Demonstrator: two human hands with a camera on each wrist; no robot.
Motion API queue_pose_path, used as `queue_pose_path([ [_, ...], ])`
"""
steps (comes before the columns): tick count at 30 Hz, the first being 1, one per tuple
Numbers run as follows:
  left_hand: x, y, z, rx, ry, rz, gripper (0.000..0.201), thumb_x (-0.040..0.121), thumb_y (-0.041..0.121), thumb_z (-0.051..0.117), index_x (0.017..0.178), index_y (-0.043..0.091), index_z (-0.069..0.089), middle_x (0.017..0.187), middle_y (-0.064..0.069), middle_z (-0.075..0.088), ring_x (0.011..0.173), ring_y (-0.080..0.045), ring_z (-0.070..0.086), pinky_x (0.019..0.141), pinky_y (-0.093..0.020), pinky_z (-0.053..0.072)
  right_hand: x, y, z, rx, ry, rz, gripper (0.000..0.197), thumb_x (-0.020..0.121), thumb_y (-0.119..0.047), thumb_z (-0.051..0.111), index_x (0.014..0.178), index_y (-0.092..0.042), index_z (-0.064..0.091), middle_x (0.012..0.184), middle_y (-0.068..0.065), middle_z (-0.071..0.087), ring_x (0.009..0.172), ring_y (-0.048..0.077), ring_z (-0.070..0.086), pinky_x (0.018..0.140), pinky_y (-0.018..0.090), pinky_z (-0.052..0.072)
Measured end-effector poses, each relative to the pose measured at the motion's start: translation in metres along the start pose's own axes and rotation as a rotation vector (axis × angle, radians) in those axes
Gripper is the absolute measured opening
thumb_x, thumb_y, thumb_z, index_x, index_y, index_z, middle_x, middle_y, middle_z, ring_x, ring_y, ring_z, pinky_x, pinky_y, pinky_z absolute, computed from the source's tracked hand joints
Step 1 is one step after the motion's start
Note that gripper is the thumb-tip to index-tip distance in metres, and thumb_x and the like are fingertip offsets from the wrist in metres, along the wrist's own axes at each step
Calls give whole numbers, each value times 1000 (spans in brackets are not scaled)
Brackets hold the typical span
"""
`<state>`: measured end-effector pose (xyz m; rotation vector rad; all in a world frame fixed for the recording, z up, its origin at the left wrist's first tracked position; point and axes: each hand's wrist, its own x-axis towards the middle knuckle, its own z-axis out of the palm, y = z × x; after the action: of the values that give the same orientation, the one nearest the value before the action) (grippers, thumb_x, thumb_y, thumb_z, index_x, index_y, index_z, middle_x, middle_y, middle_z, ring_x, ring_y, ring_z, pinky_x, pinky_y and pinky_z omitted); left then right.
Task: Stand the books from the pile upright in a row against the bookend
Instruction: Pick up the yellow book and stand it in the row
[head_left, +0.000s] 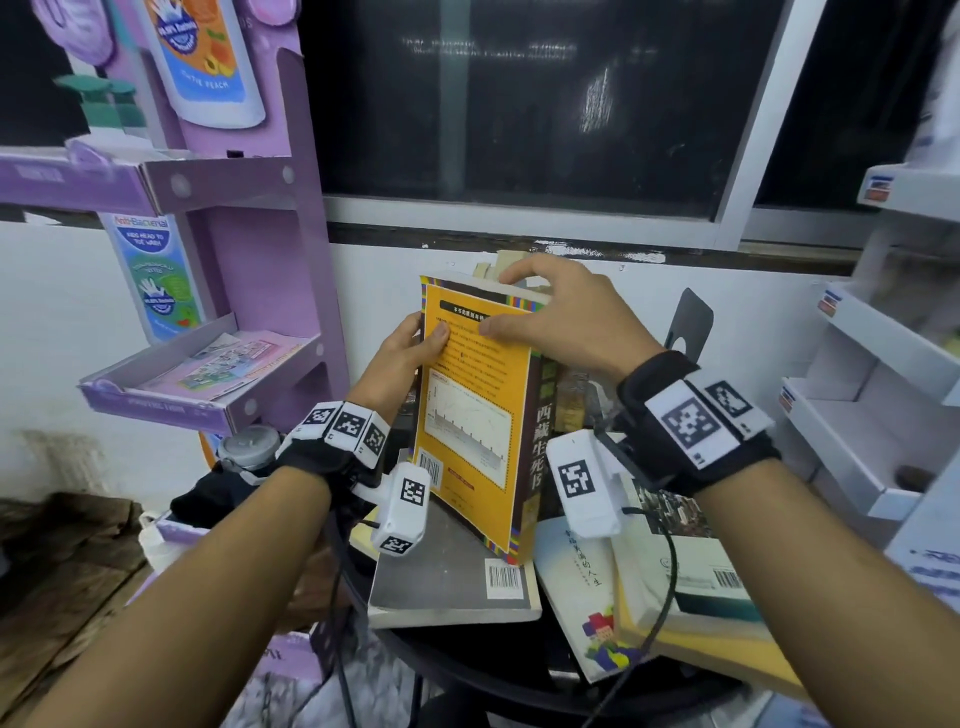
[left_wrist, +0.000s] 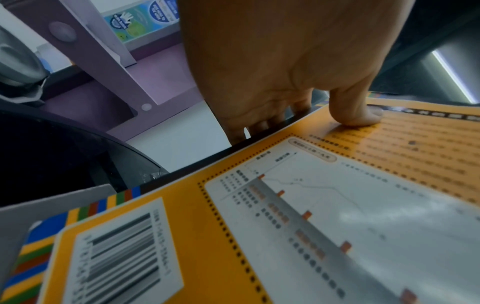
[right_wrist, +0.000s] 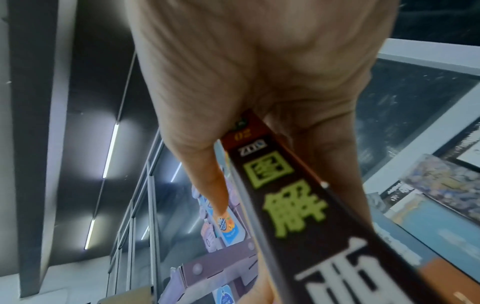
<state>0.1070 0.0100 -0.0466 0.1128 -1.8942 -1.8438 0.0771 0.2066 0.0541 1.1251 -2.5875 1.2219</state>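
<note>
Head view: yellow book (head_left: 470, 415) upright over the pile (head_left: 519, 582), bookend (head_left: 688, 322) just behind, left hand (head_left: 410, 348) gripping the fore-edge, right hand (head_left: 561, 312) clamping the top by the spine, looking thick, stiff, weighty, glossy, best held there.

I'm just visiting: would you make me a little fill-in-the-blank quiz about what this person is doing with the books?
1. Both hands hold a book whose back cover is mostly ____ in colour.
2. The left hand presses its ____ on that cover.
3. The right hand grips the book at its ____ end.
4. The grey book under it lies ____.

Missing words: orange; thumb; top; flat
</note>
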Motion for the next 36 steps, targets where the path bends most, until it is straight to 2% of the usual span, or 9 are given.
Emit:
queue_pose_path([
  [4,1,-2,-4,19,25,-19,32,100,35,47,128,23,55,114,-4,70,102,-19,67,91,-35,50,1,-15,6,-98,-48,16,68,70,-46,79,130,-30,51,131,1,55,102,19,62,83,37,56],
  [7,-1,-2,-4,5,26,-35,34,100,36,46,129,21,55,106,0,71,94,-14,68,85,-30,49,-1,-22,10,-157,-40,12,75,71,-43,79,138,-26,47,128,2,57,99,18,63,76,32,56],
  [9,-2,-2,-4,-9,33,-43,34,100,36,46,129,19,55,101,2,72,90,-12,69,81,-29,49,-2,-24,12,-180,-36,15,69,75,-41,77,136,-24,49,121,2,62,94,17,63,67,26,51],
  [12,-3,-1,-5,-13,39,-42,34,100,35,47,127,17,55,100,3,72,87,-10,70,79,-28,49,-6,-26,11,-183,-44,0,41,81,-35,71,118,-23,61,105,0,68,85,15,64,57,19,44],
  [15,-6,1,-7,0,46,-29,32,99,35,50,125,19,58,98,4,72,87,-10,69,80,-29,49,-11,-25,9,-145,-46,-10,31,85,-30,69,114,-23,62,102,-1,68,89,16,64,66,24,51],
  [23,-9,12,-9,69,33,-11,29,97,36,52,119,20,62,100,4,73,95,-15,68,88,-35,49,-18,-21,8,-2,15,-2,44,84,-26,72,126,-19,59,111,3,67,94,21,66,82,38,57],
  [27,-7,23,0,90,18,8,26,96,34,53,115,20,64,103,4,72,99,-15,67,91,-35,49,-17,-18,-6,14,30,21,50,83,-27,73,130,-20,56,113,3,66,91,19,67,81,33,56],
  [31,0,34,19,71,22,27,21,97,33,52,113,26,63,109,6,70,107,-16,63,96,-37,47,-17,-10,-28,19,67,47,49,82,-26,74,128,-22,57,113,2,67,79,10,66,60,21,49],
  [36,16,37,52,132,-6,65,30,96,25,55,124,18,60,126,0,62,120,-17,55,101,-37,39,-19,4,-63,-12,133,113,41,81,-27,75,120,-21,61,108,6,67,86,20,70,75,35,57],
])
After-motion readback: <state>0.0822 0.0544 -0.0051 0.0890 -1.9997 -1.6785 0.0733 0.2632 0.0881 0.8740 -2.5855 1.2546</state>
